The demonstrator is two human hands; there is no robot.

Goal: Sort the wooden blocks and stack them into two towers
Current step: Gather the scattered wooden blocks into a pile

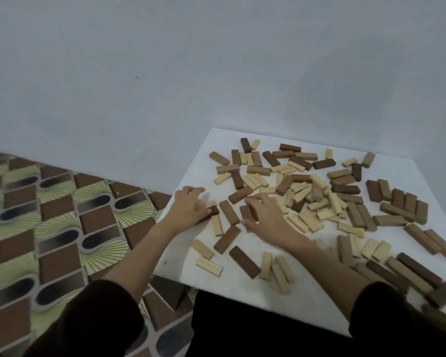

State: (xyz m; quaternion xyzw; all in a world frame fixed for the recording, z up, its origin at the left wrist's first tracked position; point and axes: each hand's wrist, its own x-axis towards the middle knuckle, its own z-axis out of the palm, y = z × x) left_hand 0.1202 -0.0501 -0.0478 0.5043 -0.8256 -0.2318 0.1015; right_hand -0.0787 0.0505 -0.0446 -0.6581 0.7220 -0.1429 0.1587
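Observation:
Several dark brown and pale wooden blocks lie scattered flat over a white table (pixel 242 287). My left hand (pixel 188 204) is at the table's left edge, its fingers curled round a dark brown block (pixel 209 212). My right hand (pixel 264 215) is just to the right of it, fingers and thumb pinching another dark brown block (pixel 246 212). Between the two hands lies a dark brown block (pixel 229 212), and a pale block (pixel 216 225) sits below it. A dense heap of pale blocks (pixel 317 199) fills the table's middle.
A row of dark blocks (pixel 399 202) lies side by side at the right. More long brown blocks (pixel 410 271) lie near the front right corner. A grey wall stands behind the table. Patterned floor (pixel 49 222) lies to the left, below the table's edge.

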